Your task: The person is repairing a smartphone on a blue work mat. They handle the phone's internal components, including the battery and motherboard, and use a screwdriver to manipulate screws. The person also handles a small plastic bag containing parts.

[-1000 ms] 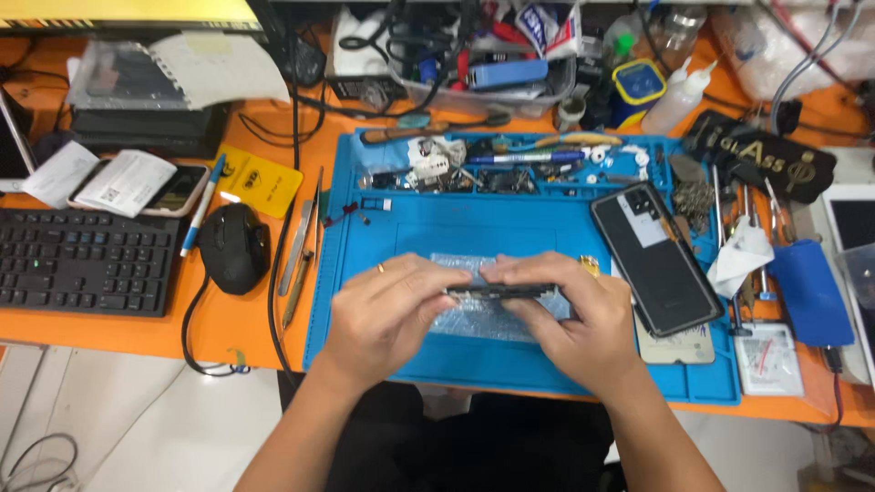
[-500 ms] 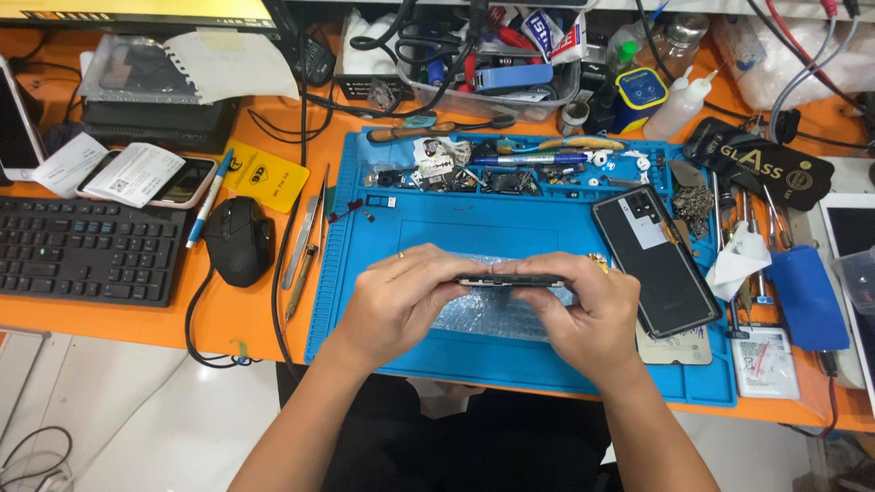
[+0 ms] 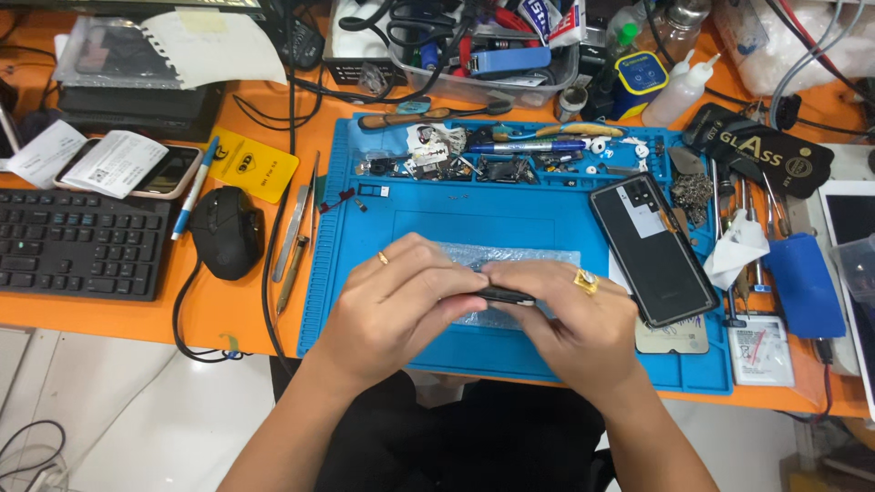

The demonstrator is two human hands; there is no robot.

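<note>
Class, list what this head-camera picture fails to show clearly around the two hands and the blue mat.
- Dark slim device: mostly covered by left hand and right hand.
- Bubble wrap: middle hidden under both hands.
- Small parts along blue mat: too small to identify.
- Tablet: cut off by right edge.

A blue repair mat (image 3: 383,273) covers the middle of the orange worktop (image 3: 228,310). Along its far edge lie small screws and parts (image 3: 456,164) and a blue marker (image 3: 529,146). A dark phone back cover (image 3: 652,248) lies tilted on the mat's right side. Left of the mat sit tweezers (image 3: 292,232), a black mouse (image 3: 226,232), a black keyboard (image 3: 77,244) and a yellow card (image 3: 248,164). At the far side stands a clear tray of tools (image 3: 483,55), with a white squeeze bottle (image 3: 676,91) near it.
</note>
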